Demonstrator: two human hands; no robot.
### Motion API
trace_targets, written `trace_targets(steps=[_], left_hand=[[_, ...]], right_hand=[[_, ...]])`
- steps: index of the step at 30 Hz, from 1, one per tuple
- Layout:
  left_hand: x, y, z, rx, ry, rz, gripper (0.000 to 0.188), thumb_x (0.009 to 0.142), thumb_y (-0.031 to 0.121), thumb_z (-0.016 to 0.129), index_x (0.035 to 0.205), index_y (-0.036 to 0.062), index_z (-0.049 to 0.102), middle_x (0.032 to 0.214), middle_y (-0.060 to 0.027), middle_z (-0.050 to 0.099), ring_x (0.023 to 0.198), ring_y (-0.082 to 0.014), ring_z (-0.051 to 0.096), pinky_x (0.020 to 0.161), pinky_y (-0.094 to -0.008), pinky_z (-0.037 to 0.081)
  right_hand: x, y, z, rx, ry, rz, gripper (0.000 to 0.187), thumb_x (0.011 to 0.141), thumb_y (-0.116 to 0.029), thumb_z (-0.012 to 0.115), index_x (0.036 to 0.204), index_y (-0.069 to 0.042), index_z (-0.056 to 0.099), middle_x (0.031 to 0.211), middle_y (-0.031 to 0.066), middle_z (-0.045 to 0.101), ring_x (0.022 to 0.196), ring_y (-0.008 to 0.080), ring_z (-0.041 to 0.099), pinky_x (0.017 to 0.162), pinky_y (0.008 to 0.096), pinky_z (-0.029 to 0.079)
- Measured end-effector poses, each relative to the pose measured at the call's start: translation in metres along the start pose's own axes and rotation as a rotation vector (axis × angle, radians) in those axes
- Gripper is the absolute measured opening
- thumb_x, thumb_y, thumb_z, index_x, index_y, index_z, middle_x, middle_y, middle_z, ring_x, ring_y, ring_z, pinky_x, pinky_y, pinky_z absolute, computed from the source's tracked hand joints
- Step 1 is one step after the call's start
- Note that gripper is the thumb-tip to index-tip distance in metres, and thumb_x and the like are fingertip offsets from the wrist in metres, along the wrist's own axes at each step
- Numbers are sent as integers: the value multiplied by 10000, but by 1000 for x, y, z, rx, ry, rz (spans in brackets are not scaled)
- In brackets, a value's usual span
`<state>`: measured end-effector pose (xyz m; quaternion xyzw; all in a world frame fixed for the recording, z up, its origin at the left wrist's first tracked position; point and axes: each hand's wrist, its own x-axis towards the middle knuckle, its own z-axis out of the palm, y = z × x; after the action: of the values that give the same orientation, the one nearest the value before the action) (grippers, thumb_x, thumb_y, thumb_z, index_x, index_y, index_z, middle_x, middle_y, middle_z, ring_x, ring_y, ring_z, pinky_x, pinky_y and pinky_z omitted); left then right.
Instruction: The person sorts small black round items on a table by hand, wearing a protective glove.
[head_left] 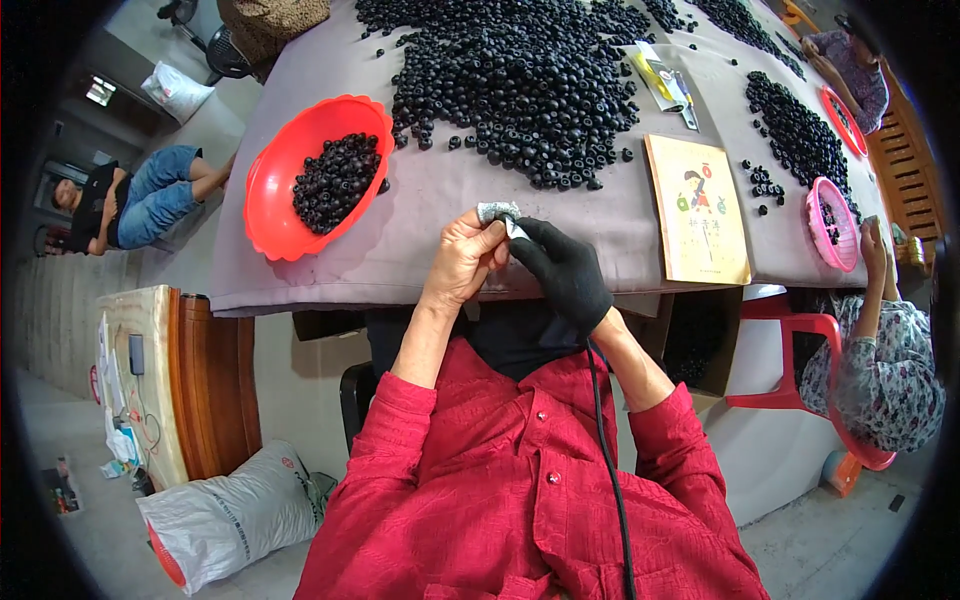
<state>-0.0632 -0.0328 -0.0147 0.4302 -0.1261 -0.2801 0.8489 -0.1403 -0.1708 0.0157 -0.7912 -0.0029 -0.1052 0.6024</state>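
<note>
Above the table's front edge, my left hand (pixel 466 256) is bare and closed in a pinch. A grey-white wrap (pixel 497 210) shows at its fingertips. My right hand (pixel 565 275), in a black glove, is closed against the left fingertips. A small pale pointed piece (pixel 516 230) sticks out between the hands, and a tiny dark bit beside it is too small to name. Beyond the hands spreads a large heap of small black round pieces with holes (pixel 520 90). To the left, a red scalloped bowl (pixel 268 190) holds more of these pieces.
A yellow booklet (pixel 700 215) lies right of my hands, with a packaged yellow tool (pixel 665 85) beyond it. At the right are a pink basket (pixel 845 235), another black heap (pixel 795 125) and two people. A reclining person (pixel 150 200) and white sacks (pixel 235 520) are at the left.
</note>
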Motion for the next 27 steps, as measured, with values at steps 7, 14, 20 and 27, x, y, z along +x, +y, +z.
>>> trace_targets(steps=[7,14,20,27], left_hand=[[-3,1,2,17,-4,29,120,871,85,547,939,7,608,641,-6,552,491,-57,449,449,-178,355],[-6,5,2,35,-11,5,113,871,67,540,932,-4,603,627,-6,548,489,-58,450,457,-181,364],[-5,6,2,50,-2,4,103,871,66,539,910,2,610,643,-5,562,502,-55,470,468,-176,381],[-5,4,-8,129,-54,-23,109,869,85,548,917,10,610,655,-6,567,511,-54,481,456,-168,380]], right_hand=[[4,-3,-5,-23,-59,27,310,858,-249,548,1103,-61,572,917,171,633,848,231,638,711,322,474],[5,5,-4,66,-99,75,315,860,-258,548,1093,-48,578,932,156,640,860,191,624,745,305,465],[6,-2,-4,66,-86,85,312,851,-263,559,1075,-49,590,899,149,646,829,184,629,727,305,470],[8,10,-2,47,-55,66,313,844,-268,566,1065,-48,593,882,138,648,807,167,627,705,302,470]])
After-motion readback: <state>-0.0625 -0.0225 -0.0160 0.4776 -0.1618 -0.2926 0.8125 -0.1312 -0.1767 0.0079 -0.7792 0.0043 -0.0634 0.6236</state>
